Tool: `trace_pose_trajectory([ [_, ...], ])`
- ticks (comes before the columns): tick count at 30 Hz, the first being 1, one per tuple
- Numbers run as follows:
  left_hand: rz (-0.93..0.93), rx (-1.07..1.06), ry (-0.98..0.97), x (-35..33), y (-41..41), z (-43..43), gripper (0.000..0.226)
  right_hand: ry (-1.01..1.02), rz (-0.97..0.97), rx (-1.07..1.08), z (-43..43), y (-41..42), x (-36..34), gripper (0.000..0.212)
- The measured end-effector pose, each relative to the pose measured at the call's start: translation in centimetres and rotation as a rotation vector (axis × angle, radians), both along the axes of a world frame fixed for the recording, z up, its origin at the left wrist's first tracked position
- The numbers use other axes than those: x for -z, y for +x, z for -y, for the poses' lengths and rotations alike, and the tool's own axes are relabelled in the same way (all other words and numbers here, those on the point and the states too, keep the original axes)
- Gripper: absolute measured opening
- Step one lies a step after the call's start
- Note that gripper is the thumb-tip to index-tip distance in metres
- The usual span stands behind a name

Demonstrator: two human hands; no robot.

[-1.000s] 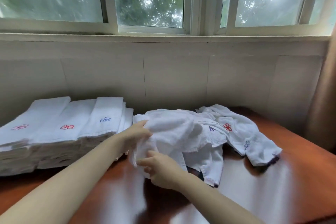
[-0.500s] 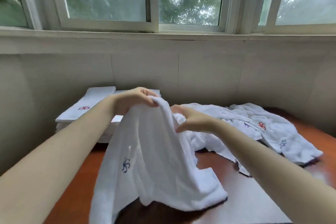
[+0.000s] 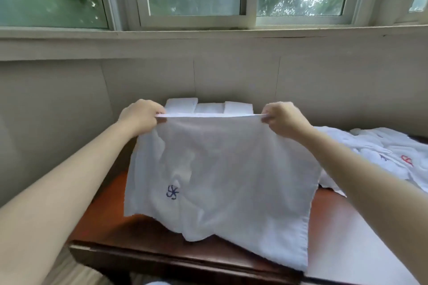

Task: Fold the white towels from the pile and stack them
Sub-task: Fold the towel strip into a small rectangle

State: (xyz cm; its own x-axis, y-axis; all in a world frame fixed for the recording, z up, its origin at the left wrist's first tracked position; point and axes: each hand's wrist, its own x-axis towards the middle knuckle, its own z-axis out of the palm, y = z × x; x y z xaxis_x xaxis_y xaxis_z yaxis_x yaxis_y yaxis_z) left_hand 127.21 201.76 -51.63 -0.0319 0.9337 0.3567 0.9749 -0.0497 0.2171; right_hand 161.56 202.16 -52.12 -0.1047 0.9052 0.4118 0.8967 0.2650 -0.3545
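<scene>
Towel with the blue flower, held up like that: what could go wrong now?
The towel hangs from two pinched corners, left hand and right hand; a loose pinch could drop one side. Its bottom bunches on the table near the front edge, so it might fold crooked or slide off. It also partly hides the folded stacks behind.

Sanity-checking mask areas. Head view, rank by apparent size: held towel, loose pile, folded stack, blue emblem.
1. held towel, nearest camera
2. loose pile, cut by frame
3. folded stack, mostly hidden behind towel
4. blue emblem
</scene>
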Motion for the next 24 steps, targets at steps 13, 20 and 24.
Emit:
trace_pose_trajectory([
  [13, 0.235, -0.23, 0.203, 0.7, -5.5, -0.5, 0.028, 0.166, 0.212, 0.335, -1.9, 4.5, -2.0, 0.02],
  [20, 0.139, -0.235, 0.414, -4.4, -4.4, 0.4, 0.025, 0.387, 0.303, 0.384, -1.2, 6.5, -6.0, 0.019],
  [24, 0.112, -0.207, 0.448, -7.2, -3.9, 1.0, 0.027, 0.505, 0.122, 0.402, 0.2, 6.5, -8.8, 0.021],
])
